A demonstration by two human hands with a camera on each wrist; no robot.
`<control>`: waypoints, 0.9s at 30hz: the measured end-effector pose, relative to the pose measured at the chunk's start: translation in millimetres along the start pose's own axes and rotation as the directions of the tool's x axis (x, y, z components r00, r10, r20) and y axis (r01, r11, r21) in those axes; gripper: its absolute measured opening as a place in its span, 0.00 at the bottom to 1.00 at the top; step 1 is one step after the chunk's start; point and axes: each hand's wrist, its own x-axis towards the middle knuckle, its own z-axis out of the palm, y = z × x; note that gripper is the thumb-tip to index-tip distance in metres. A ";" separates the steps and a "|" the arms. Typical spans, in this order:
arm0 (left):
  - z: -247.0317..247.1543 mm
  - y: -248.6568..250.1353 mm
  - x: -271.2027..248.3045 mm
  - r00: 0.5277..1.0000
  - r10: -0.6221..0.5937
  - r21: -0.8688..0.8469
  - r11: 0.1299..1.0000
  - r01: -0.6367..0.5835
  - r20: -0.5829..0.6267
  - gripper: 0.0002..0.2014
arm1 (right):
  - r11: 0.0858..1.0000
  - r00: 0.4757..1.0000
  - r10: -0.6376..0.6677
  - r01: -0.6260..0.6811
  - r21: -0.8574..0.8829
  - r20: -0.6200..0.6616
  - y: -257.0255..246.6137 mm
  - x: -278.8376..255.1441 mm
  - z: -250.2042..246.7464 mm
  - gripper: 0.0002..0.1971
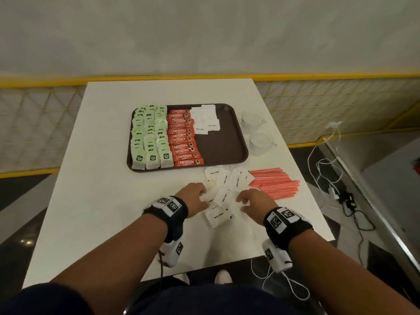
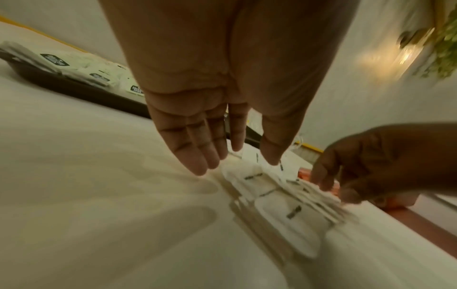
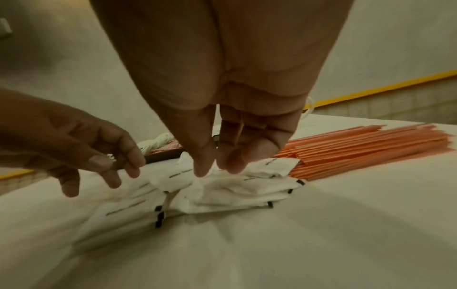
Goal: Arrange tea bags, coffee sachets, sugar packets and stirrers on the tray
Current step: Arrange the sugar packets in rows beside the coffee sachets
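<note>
From my remote seat, the brown tray (image 1: 229,142) reads as more than half filled. Green tea bags (image 1: 150,137) sit in three neat columns on its left side, a column of red Nescafé sachets (image 1: 184,138) lies just beside them, and a small cluster of white sugar packets (image 1: 204,120) lies in the far middle. The right part of the tray is bare.

What is left, as I judge it: most of the sugar is off the tray, in a loose heap of sugar packets on the bench (image 1: 223,189) near the tray's front edge, and the orange stirrers (image 1: 275,183) lie untouched in a bundle just right of that heap — none of them on the tray yet.

Both my hands are down at the heap. My left hand (image 1: 195,198) hovers at its left side; the left wrist view shows its fingers (image 2: 197,156) fairly straight and relaxed, holding nothing. My right hand (image 1: 254,202) is at the heap's right side, thumb and fingertips (image 3: 230,162) drawn close together and touching the top packets — whether they actually pinch one I cannot tell, since the view is blurred.

Two clear glass cups (image 1: 254,130) stand on the white bench (image 1: 102,201) just right of the tray.
</note>
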 end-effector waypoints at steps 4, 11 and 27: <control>20.9 6.0 2.2 0.998 -0.056 0.146 0.988 0.054 0.011 0.43 | 0.985 0.997 -0.051 0.061 -0.159 0.062 -1.3 12.3 4.3 0.26; 35.6 17.5 1.8 0.994 -0.104 0.273 0.956 0.109 -0.033 0.47 | 0.895 0.974 -0.150 0.207 -0.395 0.170 -1.9 26.1 6.4 0.28; 42.4 31.4 -2.1 0.933 -0.358 -0.113 0.929 0.353 -0.024 0.39 | 0.867 0.963 -0.207 0.263 -0.424 0.173 3.1 38.4 2.4 0.25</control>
